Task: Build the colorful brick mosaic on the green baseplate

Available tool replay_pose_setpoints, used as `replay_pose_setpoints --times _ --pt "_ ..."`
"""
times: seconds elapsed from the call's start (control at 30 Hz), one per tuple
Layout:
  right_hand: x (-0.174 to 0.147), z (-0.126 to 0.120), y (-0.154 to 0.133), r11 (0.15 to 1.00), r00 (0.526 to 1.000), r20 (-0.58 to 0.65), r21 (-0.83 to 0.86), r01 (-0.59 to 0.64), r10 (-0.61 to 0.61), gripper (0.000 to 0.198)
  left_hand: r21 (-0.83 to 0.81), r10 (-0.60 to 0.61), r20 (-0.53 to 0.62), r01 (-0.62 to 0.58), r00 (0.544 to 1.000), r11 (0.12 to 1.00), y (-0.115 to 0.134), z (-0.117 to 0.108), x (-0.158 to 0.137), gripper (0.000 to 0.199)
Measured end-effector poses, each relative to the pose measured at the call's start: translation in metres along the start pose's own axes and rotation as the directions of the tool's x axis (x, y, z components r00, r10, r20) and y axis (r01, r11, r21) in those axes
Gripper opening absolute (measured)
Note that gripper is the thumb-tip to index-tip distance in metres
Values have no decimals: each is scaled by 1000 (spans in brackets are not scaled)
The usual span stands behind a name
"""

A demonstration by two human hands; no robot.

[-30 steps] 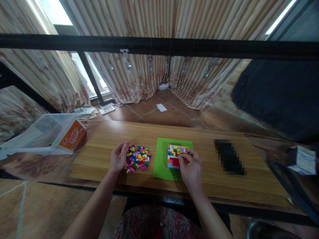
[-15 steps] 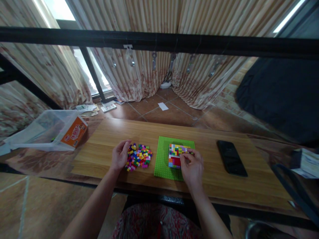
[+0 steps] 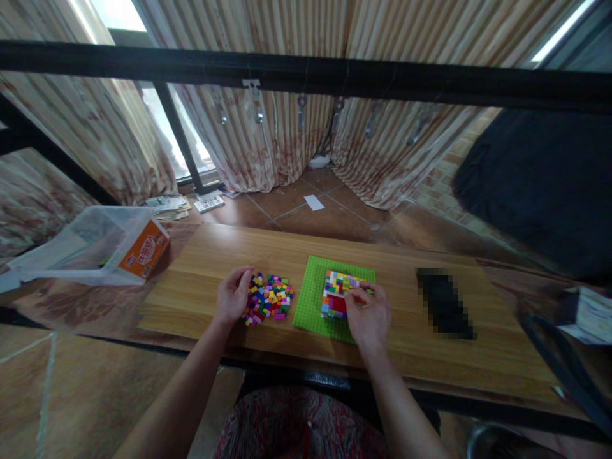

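Over a built block of small coloured toy bricks (image 3: 336,282) is my right hand (image 3: 370,315), its thumb and forefinger pinched together at the block's top. Whatever lies between those fingertips is too small to make out. The block stands on a green studded baseplate (image 3: 308,299); its top is a mix of colours with a red patch, and my hand hides its right part. To the left, my left hand (image 3: 233,296) rests on its side at the edge of a pile of loose toy bricks (image 3: 270,298), loosely cupped with the thumb apart.
A dark, pixelated oblong (image 3: 445,303) lies on the wooden board (image 3: 191,280) to the right. At the left stands a clear plastic bin (image 3: 90,248) with an orange label. A black bar (image 3: 306,70) crosses above the far side, before striped curtains.
The view has shifted slightly. My right hand stays pinched at the block, with only a small movement of the fingers. My left hand remains beside the pile.
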State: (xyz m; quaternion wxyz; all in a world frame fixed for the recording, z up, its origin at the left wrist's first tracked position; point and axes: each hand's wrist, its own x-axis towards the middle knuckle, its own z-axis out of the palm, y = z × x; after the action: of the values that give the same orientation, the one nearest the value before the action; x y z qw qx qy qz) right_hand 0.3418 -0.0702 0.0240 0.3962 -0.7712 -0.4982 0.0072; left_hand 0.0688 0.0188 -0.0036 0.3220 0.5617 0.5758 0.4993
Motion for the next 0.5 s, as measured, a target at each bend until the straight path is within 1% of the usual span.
replay_pose_setpoints --times 0.17,0.3,0.4,0.5 --pt "1 1 -6 999 1000 -5 -48 -20 20 23 48 14 12 -15 1000 999 3 -2 0 36" --pt "0 1 -8 998 1000 -13 -65 -8 7 22 72 27 30 -29 999 997 1 -4 2 36" --pt "-6 1 -6 996 999 -18 -78 33 -35 21 71 34 31 -36 999 997 -3 -3 4 36" --pt "-19 -1 -3 987 990 -61 -109 118 -125 25 63 37 29 -38 999 997 -5 -2 4 36"
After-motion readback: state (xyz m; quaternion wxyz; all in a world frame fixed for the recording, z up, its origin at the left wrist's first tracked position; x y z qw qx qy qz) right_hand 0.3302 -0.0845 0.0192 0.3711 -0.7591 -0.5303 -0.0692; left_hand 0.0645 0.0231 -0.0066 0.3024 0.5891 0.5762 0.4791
